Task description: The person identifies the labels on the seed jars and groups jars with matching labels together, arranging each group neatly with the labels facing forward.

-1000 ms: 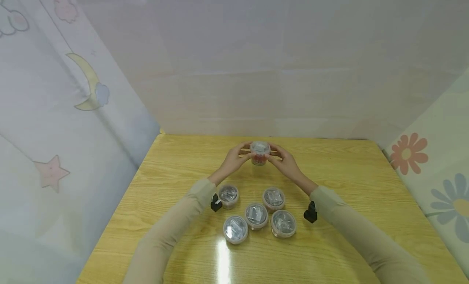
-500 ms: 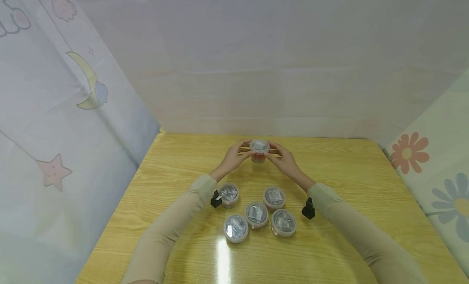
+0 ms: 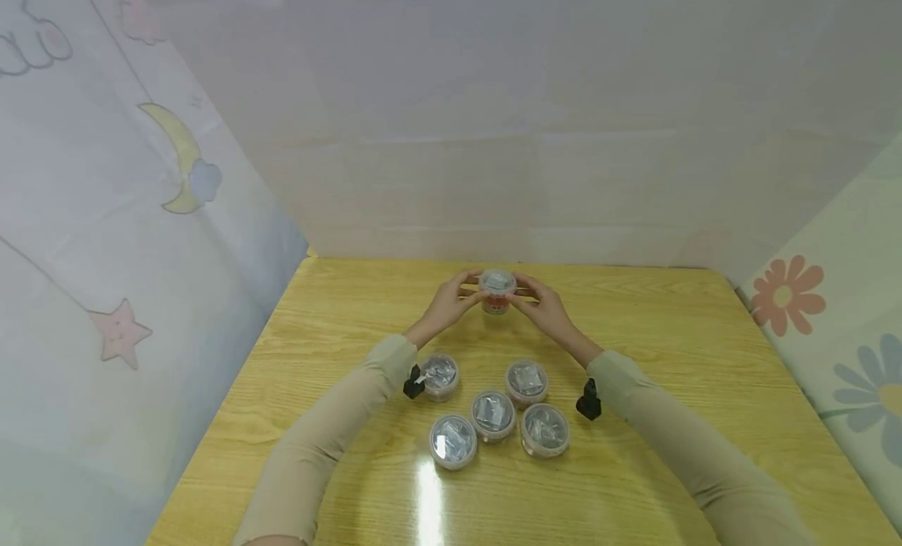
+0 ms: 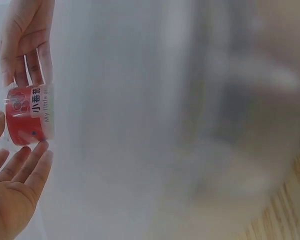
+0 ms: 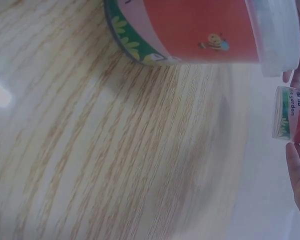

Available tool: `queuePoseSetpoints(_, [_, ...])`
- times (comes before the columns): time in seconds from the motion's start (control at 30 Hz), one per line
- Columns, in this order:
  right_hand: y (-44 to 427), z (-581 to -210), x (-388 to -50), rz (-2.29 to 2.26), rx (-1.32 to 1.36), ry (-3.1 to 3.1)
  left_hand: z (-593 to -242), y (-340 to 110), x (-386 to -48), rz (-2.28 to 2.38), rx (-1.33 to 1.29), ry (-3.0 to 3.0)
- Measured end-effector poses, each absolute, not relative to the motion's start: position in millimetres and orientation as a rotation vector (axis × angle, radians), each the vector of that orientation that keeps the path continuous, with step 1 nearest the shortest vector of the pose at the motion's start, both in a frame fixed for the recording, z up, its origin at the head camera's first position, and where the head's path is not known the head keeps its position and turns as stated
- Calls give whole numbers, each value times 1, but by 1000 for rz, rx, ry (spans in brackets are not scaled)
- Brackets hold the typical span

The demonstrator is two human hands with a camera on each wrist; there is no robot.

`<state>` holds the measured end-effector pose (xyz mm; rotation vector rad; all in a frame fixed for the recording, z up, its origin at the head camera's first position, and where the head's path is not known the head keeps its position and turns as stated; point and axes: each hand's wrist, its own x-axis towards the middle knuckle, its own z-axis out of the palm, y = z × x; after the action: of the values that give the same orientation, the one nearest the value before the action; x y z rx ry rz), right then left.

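Observation:
A small clear plastic tub (image 3: 496,301) with a translucent lid is held between both hands, near the back of the table. Its red label with white and green parts shows in the left wrist view (image 4: 26,117). The left hand (image 3: 447,306) pinches its left side, thumb in front and fingers behind. From the other side the right hand (image 3: 548,311) grips it the same way. The tub looks upright and seems raised above the tabletop. Several similar lidded tubs, including a left one (image 3: 440,376) and a front one (image 3: 453,442), stand nearer the person.
The other tubs (image 3: 493,415) (image 3: 526,382) (image 3: 545,430) stand grouped on the wooden table (image 3: 669,334) between the forearms. A pale cloth wall (image 3: 493,139) rises behind the table's far edge. Printed cloths hang at the left and right. Each wrist carries a black camera (image 3: 589,401).
Both hands keep their grip on the tub, which has shifted very slightly left. The right wrist has moved a little inward. The tubs on the table stay where they were.

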<state>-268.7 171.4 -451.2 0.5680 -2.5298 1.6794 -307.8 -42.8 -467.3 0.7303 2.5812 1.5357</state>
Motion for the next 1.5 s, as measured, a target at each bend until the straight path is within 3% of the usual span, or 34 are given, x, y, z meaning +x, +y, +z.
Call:
queuePoseSetpoints(0.77, [172, -454, -270, 1712, 482, -2517, -471, -42, -318, 1502, 773, 2553])
queuePoseSetpoints(1.5, [183, -492, -298, 1549, 688, -2545, -471, -46, -325, 1493, 838, 2413])
